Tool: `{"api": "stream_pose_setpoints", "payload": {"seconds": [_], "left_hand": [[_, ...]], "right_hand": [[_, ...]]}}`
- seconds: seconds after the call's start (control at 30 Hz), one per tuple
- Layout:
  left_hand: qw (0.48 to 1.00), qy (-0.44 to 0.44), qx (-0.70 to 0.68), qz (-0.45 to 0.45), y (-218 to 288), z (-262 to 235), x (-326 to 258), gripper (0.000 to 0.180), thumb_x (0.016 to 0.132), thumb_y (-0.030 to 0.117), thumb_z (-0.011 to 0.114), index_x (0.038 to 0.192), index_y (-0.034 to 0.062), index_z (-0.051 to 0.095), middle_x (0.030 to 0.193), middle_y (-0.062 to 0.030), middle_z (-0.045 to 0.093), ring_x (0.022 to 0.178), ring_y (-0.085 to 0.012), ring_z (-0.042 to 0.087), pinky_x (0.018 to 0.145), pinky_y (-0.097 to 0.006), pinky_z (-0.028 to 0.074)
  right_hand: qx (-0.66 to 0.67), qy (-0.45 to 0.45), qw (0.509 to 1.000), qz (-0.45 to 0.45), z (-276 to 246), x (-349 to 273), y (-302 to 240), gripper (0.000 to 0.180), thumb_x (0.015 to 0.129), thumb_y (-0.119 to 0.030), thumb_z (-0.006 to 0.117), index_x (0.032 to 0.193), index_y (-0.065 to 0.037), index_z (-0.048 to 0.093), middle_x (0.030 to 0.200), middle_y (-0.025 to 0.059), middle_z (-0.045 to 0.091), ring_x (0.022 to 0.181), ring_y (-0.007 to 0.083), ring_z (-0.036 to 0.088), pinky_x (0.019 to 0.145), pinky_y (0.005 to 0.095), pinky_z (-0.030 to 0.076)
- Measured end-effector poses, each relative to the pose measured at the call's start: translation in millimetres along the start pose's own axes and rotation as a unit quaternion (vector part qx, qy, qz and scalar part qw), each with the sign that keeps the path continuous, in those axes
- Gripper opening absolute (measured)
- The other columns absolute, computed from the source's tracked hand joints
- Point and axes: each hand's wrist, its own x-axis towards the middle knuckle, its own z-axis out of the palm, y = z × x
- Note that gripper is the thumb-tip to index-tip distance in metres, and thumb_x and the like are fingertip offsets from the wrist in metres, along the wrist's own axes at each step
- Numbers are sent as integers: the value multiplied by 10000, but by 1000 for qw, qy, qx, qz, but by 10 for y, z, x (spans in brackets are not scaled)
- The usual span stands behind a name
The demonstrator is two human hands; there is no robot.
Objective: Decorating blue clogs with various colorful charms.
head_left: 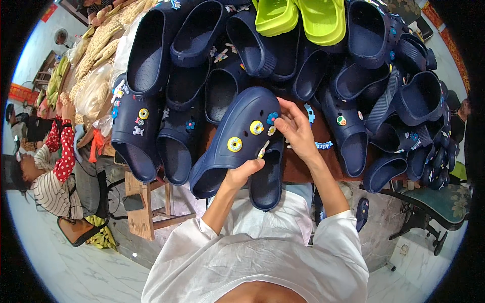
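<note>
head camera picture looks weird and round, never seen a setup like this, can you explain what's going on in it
There's no robot: these are a person's bare hands, seen from a fisheye camera on their head, looking down. That lens bends straight edges.

The left hand holds a navy clog decorated with charms. The right hand is at its toe, fingers by a blue flower charm.

More navy clogs and lime-green clogs crowd the brown surface. The polka-dot sleeve at left belongs to someone else.
</note>
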Motion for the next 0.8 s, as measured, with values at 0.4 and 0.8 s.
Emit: {"api": "stream_pose_setpoints", "payload": {"seconds": [0.4, 0.8], "left_hand": [[981, 101, 146, 77, 67, 203, 19, 220, 828, 1, 586, 1044, -28, 615, 988, -62, 635, 902, -148, 603, 797, -292, 482], [961, 150, 169, 157, 24, 435, -19, 207, 840, -32, 572, 1047, -34, 572, 978, -56, 600, 885, -149, 580, 773, -292, 478]], "right_hand": [[-247, 116, 953, -134, 26, -245, -114, 183, 847, -38, 676, 1019, 0, 628, 1013, 70, 605, 906, 143, 596, 787, 262, 489], [-358, 97, 907, -199, 327, -244, -273, 285, 702, -72, 784, 969, -47, 688, 929, 102, 601, 843, 235, 605, 728, 318, 484]]}}
